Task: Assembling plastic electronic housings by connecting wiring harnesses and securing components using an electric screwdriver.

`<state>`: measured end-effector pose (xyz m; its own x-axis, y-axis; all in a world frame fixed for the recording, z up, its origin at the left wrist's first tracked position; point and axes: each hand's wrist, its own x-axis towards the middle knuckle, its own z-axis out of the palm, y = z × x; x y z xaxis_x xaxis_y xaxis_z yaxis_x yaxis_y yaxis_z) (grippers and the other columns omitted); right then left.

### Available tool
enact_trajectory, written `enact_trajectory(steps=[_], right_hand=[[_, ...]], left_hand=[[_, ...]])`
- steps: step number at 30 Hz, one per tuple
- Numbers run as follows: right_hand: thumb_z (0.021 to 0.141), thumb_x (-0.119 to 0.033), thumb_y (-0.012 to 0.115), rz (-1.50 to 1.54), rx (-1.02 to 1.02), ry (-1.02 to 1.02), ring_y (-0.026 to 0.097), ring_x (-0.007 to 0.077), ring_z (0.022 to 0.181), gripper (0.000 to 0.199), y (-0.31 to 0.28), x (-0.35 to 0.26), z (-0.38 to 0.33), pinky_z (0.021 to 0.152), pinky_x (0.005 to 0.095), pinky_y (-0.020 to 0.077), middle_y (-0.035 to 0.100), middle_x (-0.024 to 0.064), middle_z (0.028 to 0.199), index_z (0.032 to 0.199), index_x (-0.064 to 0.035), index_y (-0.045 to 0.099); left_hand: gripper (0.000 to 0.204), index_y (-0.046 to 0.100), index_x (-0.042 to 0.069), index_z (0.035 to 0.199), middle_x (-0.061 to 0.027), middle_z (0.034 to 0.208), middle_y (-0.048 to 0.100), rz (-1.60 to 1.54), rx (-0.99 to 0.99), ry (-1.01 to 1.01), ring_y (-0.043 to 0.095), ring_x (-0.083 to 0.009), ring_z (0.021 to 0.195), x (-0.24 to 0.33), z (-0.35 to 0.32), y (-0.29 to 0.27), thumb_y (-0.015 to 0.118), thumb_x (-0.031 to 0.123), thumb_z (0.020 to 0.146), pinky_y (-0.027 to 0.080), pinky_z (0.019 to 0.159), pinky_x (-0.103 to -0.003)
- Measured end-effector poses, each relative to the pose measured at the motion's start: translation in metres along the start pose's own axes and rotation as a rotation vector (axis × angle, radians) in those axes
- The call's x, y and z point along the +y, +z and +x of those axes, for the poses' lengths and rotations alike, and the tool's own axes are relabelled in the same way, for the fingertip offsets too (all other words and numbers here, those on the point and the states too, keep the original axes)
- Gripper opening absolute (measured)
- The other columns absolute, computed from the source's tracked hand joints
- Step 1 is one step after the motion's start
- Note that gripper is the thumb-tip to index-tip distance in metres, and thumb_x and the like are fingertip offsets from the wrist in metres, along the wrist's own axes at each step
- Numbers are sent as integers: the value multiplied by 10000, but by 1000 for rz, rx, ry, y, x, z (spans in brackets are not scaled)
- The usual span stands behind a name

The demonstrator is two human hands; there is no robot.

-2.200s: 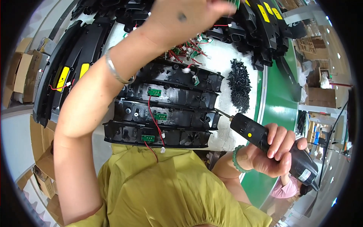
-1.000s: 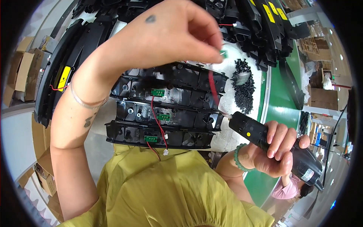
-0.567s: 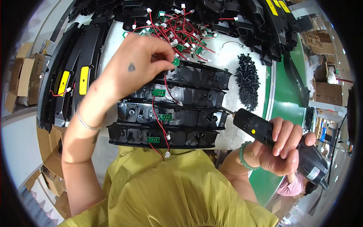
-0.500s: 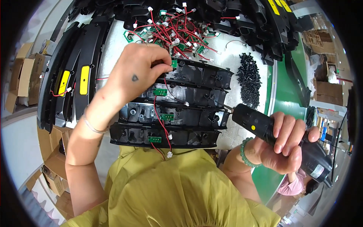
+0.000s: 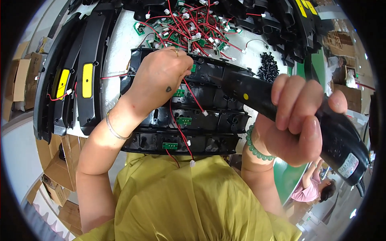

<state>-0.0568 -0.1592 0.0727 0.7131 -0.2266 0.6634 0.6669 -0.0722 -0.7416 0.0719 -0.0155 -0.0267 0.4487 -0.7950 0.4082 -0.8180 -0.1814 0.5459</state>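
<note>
My left hand (image 5: 163, 72) is closed in a pinch at a small green circuit board (image 5: 193, 68) on the farthest of several black plastic housings (image 5: 209, 143). From beside its fingertips a red wire (image 5: 192, 93) runs down to a white connector. My right hand (image 5: 299, 114) grips a black electric screwdriver (image 5: 257, 95), its slim bit pointing left over the far housing, near the board. The nearer housings each carry a green board, such as this front board (image 5: 170, 146), with red wires hanging toward me.
Tangled red-wired boards (image 5: 189, 30) lie on the white work surface behind the housings. A pile of black screws (image 5: 268, 67) sits at the far right. Long black casings with yellow labels (image 5: 87, 80) stand at left, and more casings (image 5: 261, 24) at the back. A person in pink (image 5: 307, 188) is at lower right.
The screwdriver has moved up and left, so its bit is now over the far housing. My left hand stays pinched at the green board, while the whole view has shifted slightly.
</note>
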Motion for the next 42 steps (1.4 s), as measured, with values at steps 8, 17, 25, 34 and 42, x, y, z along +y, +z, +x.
enact_trajectory(steps=[8,17,25,34,42], right_hand=[[786,-108,467,-60,123,12,351,95,486,392,15,32,3,564,301,348,380,-18,613,1177,-93,487],[770,-111,478,-87,87,7,349,98,472,389,17,40,3,557,303,365,380,-16,597,1158,-92,487],[774,-115,504,-187,88,73,388,117,480,291,24,39,3,565,309,377,398,-4,597,1060,-109,455],[794,-114,567,-130,-49,74,410,125,504,260,25,44,2,561,311,380,425,12,615,995,-117,401],[797,-62,665,-333,-139,52,464,170,527,358,17,43,2,569,317,430,466,43,632,1030,-96,395]], left_hand=[[116,586,3,776,-125,728,584,-14,4,41,585,-318,732,-2,0,3,685,14,717,472,651,-391],[69,545,9,690,-138,721,579,-55,51,49,577,-333,760,-4,-2,9,543,-49,652,486,665,-410],[126,570,3,791,-125,769,587,-27,16,14,589,-316,792,-5,-3,10,668,-4,711,487,690,-390],[80,569,-4,725,-153,771,598,-33,-15,4,599,-340,817,-2,-3,10,550,-41,656,516,716,-420],[61,543,5,726,-155,762,585,-105,41,90,588,-348,807,-10,-4,6,583,-7,682,481,702,-425]])
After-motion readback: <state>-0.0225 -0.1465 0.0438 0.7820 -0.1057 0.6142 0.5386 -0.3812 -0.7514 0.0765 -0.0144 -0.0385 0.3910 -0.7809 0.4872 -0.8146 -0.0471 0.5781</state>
